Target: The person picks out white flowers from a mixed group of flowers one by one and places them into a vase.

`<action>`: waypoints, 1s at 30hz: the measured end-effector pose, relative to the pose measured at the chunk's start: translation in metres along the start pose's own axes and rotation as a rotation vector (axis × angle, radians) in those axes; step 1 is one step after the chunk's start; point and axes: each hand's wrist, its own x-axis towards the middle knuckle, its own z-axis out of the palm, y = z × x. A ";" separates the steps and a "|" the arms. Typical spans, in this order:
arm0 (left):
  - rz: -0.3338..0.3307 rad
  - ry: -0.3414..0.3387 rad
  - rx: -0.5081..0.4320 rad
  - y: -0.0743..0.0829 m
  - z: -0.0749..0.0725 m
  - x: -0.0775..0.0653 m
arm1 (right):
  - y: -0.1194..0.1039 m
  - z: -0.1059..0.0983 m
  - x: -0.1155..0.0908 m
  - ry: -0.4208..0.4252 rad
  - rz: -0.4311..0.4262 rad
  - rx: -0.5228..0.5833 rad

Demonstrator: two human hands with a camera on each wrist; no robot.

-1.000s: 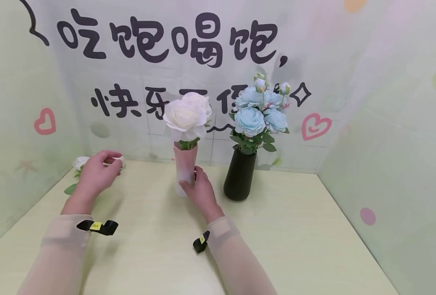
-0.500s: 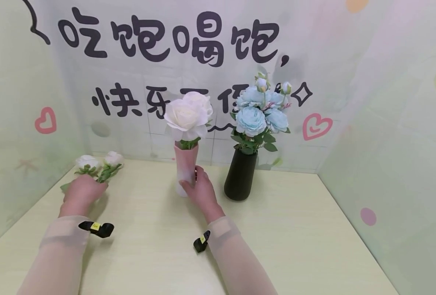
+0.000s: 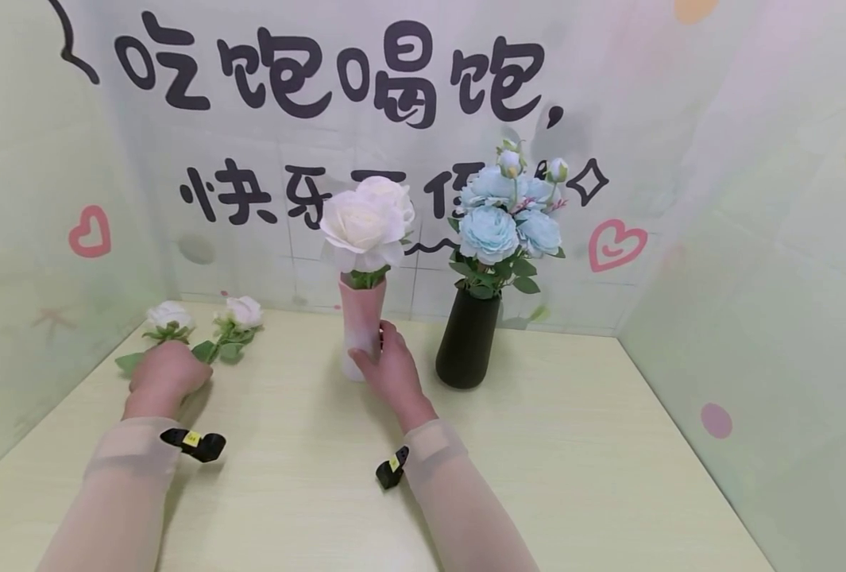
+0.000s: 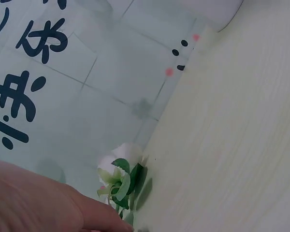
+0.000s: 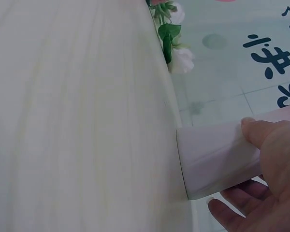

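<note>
Standing upright on the table is a pink-and-white vase with large white roses in it. My right hand grips its lower part, thumb on the near side; the right wrist view shows the thumb and fingers round the vase. At the back left, my left hand pinches the stem of a pale pink-white rose, whose head points away to the right. The left fingertips are hidden behind the hand. Beside it lies another white rose, partly covered by that hand.
A black vase of light blue flowers stands to the right of the pink one. Printed cloth walls close in the table at the back and both sides.
My left hand has come down from above the flowers onto the stems. The pale pink-white rose has shifted to the right. My right hand stays on the vase.
</note>
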 end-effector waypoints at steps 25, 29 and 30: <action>0.242 0.091 -0.175 0.024 0.001 0.001 | 0.001 0.001 0.001 0.005 -0.002 -0.009; 0.255 0.105 -0.206 0.030 0.000 0.000 | 0.001 0.001 0.001 0.007 0.000 -0.002; 0.258 0.105 -0.214 0.031 0.000 -0.001 | 0.002 0.001 0.001 0.006 0.002 0.000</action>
